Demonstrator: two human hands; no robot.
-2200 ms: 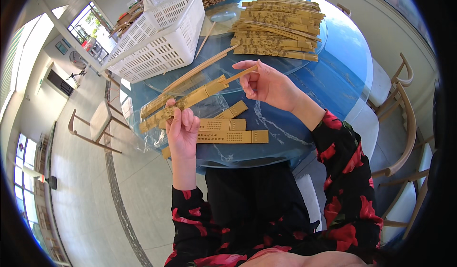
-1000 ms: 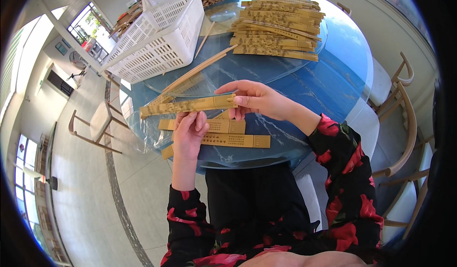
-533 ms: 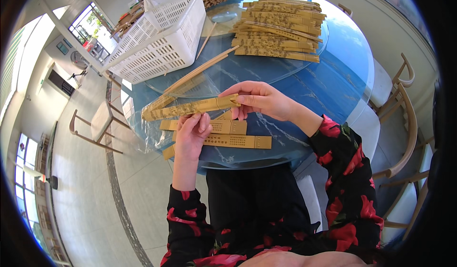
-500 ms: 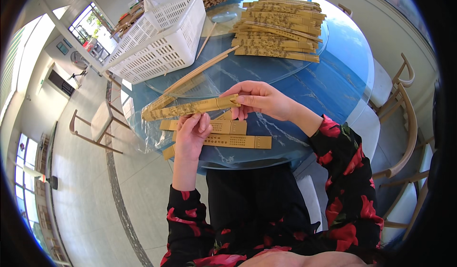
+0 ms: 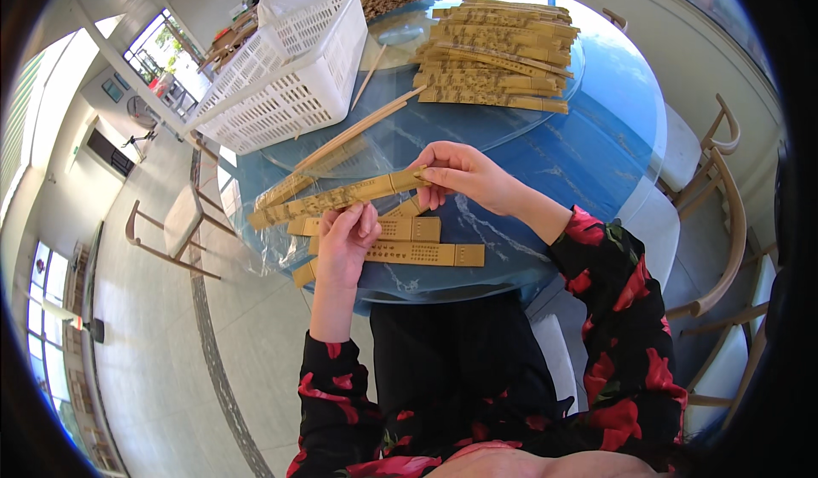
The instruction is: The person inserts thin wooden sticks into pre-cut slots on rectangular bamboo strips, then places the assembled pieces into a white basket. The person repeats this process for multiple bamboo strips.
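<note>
A long, narrow golden-brown paper chopstick sleeve [image 5: 328, 198] with dark printed pictures is stretched between my hands above the near edge of the table. My left hand [image 5: 345, 238] pinches it from below near its middle, thumb on top. At its right end, my right hand [image 5: 469, 175] grips the tip between thumb and fingers. Beneath the held sleeve, several more flat sleeves [image 5: 424, 254] lie on the table, partly covered by my left hand. Whether the held sleeve contains anything is hidden.
Pale wooden chopsticks [image 5: 362, 127] lie beyond my hands, near crumpled clear plastic [image 5: 271, 252]. A white slotted basket [image 5: 290, 95] stands far left, with a person [image 5: 298, 5] behind it. Stacked sleeves [image 5: 494, 56] fill the far side of the blue round table [image 5: 588, 154]. Chairs [image 5: 724, 214] surround it.
The held sleeve's left end has shifted slightly left and down. Its right end, bent with a raised edge before, now looks flatter. Both hands keep their grip.
</note>
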